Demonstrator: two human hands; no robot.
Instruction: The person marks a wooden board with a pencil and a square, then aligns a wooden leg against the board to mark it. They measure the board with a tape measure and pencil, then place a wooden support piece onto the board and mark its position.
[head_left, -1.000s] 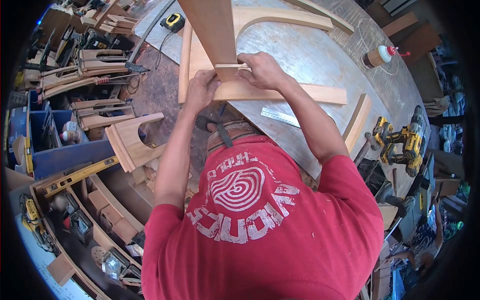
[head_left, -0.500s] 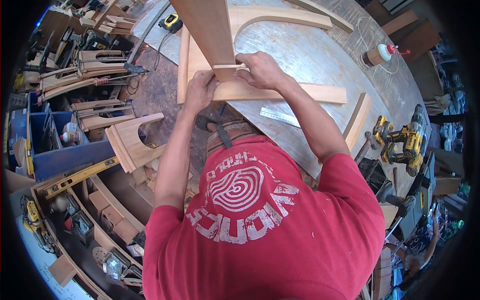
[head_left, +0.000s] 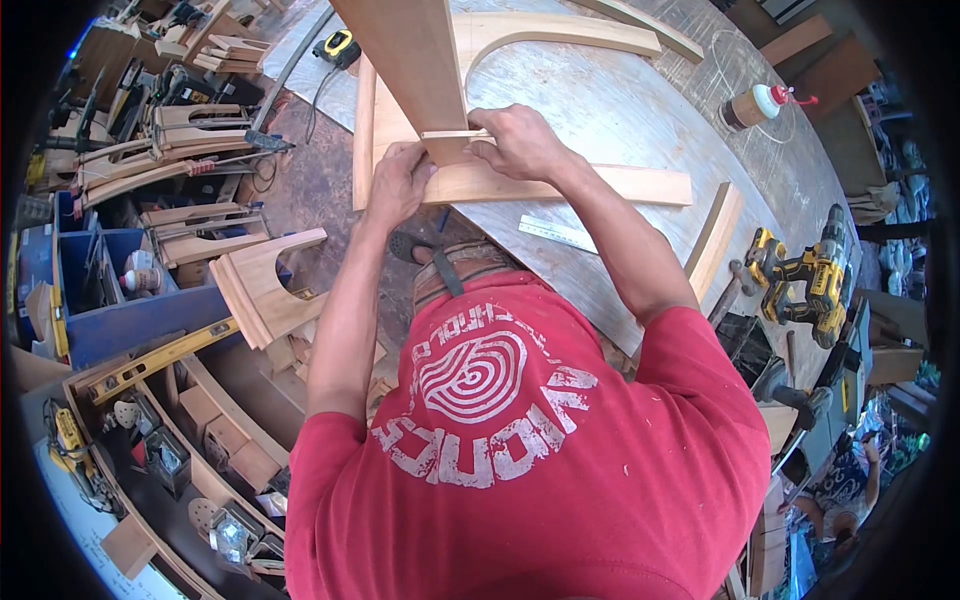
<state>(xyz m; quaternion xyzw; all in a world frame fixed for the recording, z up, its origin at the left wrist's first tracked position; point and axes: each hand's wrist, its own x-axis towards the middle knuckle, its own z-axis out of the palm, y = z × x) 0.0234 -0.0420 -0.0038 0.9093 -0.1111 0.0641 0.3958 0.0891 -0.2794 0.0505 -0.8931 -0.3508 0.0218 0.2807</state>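
one tall board rises above the bench, its foot between the left hand, its grip too hidden to tell, and the right hand, pinching a thin strip, and looks stiff, light but tippy, best steadied by its lower edges.
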